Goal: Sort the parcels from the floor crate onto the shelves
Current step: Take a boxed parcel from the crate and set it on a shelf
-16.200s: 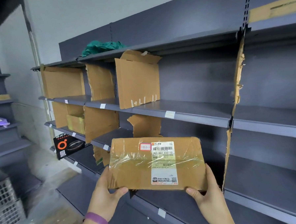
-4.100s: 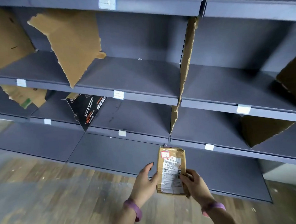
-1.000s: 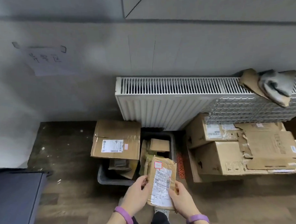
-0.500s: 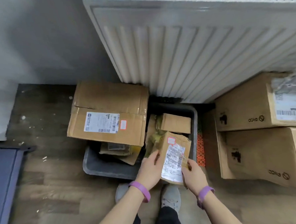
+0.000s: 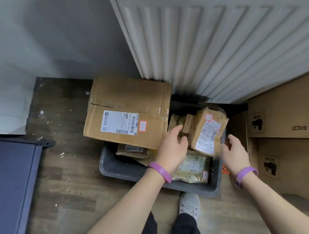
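A dark grey floor crate (image 5: 128,172) sits under a radiator and holds several brown parcels. A small taped parcel with a white label (image 5: 207,130) lies tilted on the pile at the crate's right side. My left hand (image 5: 172,148) hovers just left of it with relaxed fingers, holding nothing. My right hand (image 5: 234,152) is just right of it, fingers spread, also holding nothing. A large cardboard box with a white label (image 5: 128,111) rests across the crate's left rim. A yellowish plastic-wrapped parcel (image 5: 192,166) lies at the crate's near end.
A white radiator (image 5: 209,42) hangs on the wall right behind the crate. Large cardboard boxes (image 5: 285,128) stand stacked to the right. A dark blue shelf base (image 5: 12,187) juts in at the left. My shoe (image 5: 189,204) is on the wooden floor by the crate.
Both hands held the small labelled parcel half a second ago. Now it lies in the crate and both hands have let go and drawn slightly apart. The view has moved closer.
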Motion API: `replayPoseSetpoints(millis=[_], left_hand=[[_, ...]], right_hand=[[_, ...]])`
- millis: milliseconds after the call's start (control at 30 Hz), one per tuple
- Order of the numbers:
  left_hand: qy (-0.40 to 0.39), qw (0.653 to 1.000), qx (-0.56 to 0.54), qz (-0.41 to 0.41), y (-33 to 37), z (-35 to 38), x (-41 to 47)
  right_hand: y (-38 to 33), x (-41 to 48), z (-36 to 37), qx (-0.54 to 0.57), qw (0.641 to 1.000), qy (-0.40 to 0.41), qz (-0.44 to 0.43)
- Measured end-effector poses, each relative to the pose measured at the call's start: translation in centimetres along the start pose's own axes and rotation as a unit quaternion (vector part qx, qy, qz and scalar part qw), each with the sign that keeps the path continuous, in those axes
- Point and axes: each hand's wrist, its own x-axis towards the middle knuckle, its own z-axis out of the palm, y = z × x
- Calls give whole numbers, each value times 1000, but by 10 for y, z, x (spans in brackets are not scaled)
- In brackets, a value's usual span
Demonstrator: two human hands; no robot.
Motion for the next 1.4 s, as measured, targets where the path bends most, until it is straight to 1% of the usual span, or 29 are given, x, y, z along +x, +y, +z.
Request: replayPoseSetpoints(millis=[67, 133, 200, 267, 333, 433, 533, 633, 700, 800, 900, 967, 1133, 1233, 1400], left_hand=[[73, 997, 25, 31, -7, -33, -7], [153, 985, 57, 54, -15, -73, -9], [204, 972, 102, 57, -27, -112, -6], [223, 959, 172, 33, -44, -146, 1], [220, 950, 219, -20, -64, -169, 7], [200, 949, 224, -97, -92, -188, 16], [175, 957, 191, -129, -114, -196, 23], [175, 974, 80, -119, -126, -203, 28], [188, 975, 9, -121, -128, -209, 27], [181, 973, -22, -144, -122, -216, 9], [186, 967, -49, -165, -107, -227, -30], [208, 961, -69, -171, -95, -240, -61], [276, 935, -115, -191, -58, -285, -155], [331, 919, -135, -166, -26, -319, -211], [422, 881, -194, -88, 28, -358, -314]], right_hand=[[-17, -11, 9, -25, 999, 5, -43], [-41, -21, 23, -39, 996, 14, -84], [-69, -31, 43, -45, 992, -2, -120], [-95, -37, 67, -20, 991, -48, -124], [-114, -41, 90, 15, 991, -93, -93], [-126, -42, 116, 41, 991, -121, -38], [-124, -40, 128, 48, 992, -118, -17], [-122, -38, 128, 55, 990, -126, -11], [-123, -41, 126, 65, 991, -115, -11], [-132, -59, 115, 69, 994, -86, -16], [-147, -92, 95, 55, 996, -67, -30], [-164, -114, 81, 44, 996, -69, -39], [-225, -174, 37, 29, 989, -111, -93], [-276, -209, 10, 40, 979, -139, -143], [-356, -274, -38, 42, 953, -160, -254]])
